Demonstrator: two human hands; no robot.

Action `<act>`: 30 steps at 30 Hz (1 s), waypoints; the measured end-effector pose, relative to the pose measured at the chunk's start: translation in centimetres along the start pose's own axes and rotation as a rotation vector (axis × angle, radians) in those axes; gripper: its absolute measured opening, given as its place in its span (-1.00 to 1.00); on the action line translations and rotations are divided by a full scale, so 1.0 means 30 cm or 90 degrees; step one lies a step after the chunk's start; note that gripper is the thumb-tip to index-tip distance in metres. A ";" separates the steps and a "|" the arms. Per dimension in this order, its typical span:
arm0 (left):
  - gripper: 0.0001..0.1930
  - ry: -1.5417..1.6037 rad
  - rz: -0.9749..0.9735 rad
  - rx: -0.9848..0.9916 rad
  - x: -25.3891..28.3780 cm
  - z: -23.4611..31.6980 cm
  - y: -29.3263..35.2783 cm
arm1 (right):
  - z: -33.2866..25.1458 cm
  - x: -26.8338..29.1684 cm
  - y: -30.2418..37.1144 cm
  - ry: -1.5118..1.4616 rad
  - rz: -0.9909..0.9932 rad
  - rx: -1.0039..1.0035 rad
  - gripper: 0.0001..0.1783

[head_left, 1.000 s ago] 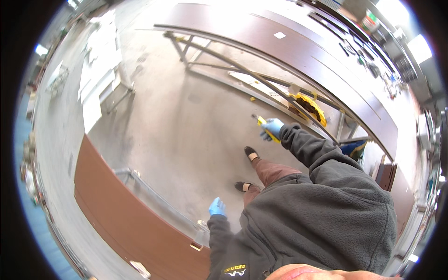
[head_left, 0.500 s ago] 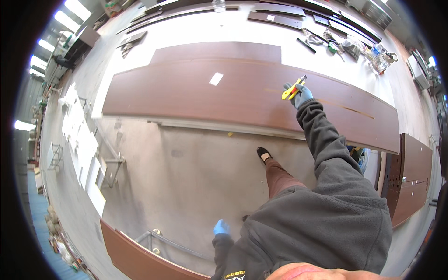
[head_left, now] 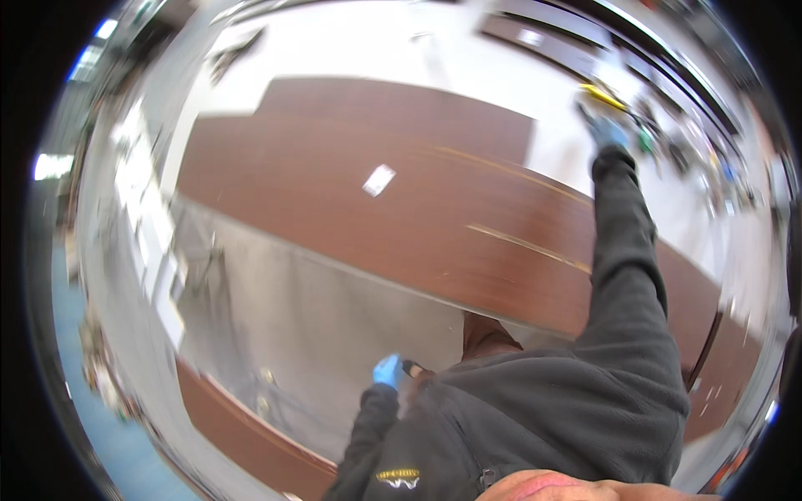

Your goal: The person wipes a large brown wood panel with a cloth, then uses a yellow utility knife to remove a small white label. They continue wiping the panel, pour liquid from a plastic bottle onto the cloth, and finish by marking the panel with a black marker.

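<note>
My right hand, in a grey and blue glove, reaches far forward over the white tabletop. At its fingers is a yellow utility knife, smeared by motion. Below that arm lies a long dark brown panel with a white label and a thin groove. Another brown panel lies along its far side. Low at my side hangs my left hand in a blue glove, away from the table and the panels. Its fingers are too indistinct to read.
Blurred small items, some green and some clear, lie right of my right hand. Dark strips line the table's far side. Another brown panel is low at the left, and one more stands at the right.
My right hand has moved forward and right with the utility knife, from above the brown panel to the far white tabletop. I have leaned closer to the table, and the view has turned.
</note>
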State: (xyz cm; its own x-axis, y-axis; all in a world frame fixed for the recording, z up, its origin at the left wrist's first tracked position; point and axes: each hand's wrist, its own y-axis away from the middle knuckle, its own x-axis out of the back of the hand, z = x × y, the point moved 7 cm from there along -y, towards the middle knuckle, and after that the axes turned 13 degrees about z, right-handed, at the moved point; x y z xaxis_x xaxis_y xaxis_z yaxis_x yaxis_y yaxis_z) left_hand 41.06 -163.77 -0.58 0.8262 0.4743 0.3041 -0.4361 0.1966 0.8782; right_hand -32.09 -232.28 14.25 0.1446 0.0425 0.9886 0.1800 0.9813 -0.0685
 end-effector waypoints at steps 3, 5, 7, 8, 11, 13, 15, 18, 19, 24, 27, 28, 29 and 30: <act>-0.71 -0.040 0.034 -0.164 0.014 0.058 0.013 | -0.100 0.078 0.105 -0.335 0.196 -0.041 -0.47; -0.60 0.066 0.099 -0.089 0.033 0.012 0.028 | -0.215 0.124 0.238 -0.864 0.266 -0.152 -0.51; -0.57 0.063 0.140 -0.099 0.052 -0.019 0.048 | -0.420 0.186 0.394 -0.889 0.279 -0.154 -0.54; -0.58 0.079 0.146 -0.103 0.058 -0.040 0.057 | -0.548 0.239 0.472 -0.894 0.257 -0.089 -0.54; -0.62 0.187 0.178 -0.079 0.113 -0.135 0.079 | -0.992 0.423 0.763 -0.909 0.193 0.151 -0.45; -0.64 0.276 0.196 -0.028 0.190 -0.241 0.091 | -1.304 0.546 0.991 -0.988 0.094 0.296 -0.49; -0.64 0.383 0.204 0.041 0.271 -0.392 0.097 | -1.606 0.661 1.268 -1.039 -0.034 0.451 -0.49; -0.54 0.471 0.205 0.146 0.442 -0.699 0.111 | -1.977 0.822 1.760 -1.046 -0.144 0.692 -0.42; -0.55 0.525 0.248 0.154 0.496 -0.818 0.114 | -2.074 0.853 1.938 -1.003 -0.194 0.757 -0.43; -0.46 0.768 0.324 0.250 0.681 -1.506 0.135 | -2.391 0.948 2.830 -0.867 -0.393 1.035 -0.48; -0.39 1.054 0.301 0.253 0.778 -1.828 0.189 | -2.493 0.962 3.274 -0.738 -0.510 1.207 -0.56; -0.35 1.108 0.324 0.300 0.775 -1.908 0.226 | -2.520 0.960 3.389 -0.688 -0.520 1.262 -0.56; -0.31 1.148 0.380 0.351 0.801 -1.973 0.244 | -2.551 0.960 3.506 -0.652 -0.536 1.318 -0.56; -0.27 1.186 0.436 0.403 0.827 -2.008 0.247 | -2.585 0.950 3.590 -0.608 -0.546 1.336 -0.58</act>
State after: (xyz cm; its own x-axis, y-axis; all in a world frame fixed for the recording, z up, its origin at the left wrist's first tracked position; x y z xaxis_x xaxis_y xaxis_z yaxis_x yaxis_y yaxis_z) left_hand 36.85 -98.86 -8.78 -0.8181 0.5095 0.2666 0.0428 -0.4084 0.9118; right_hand 66.87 -139.96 24.62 0.2053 -0.8245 0.5273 -0.9017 -0.3689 -0.2257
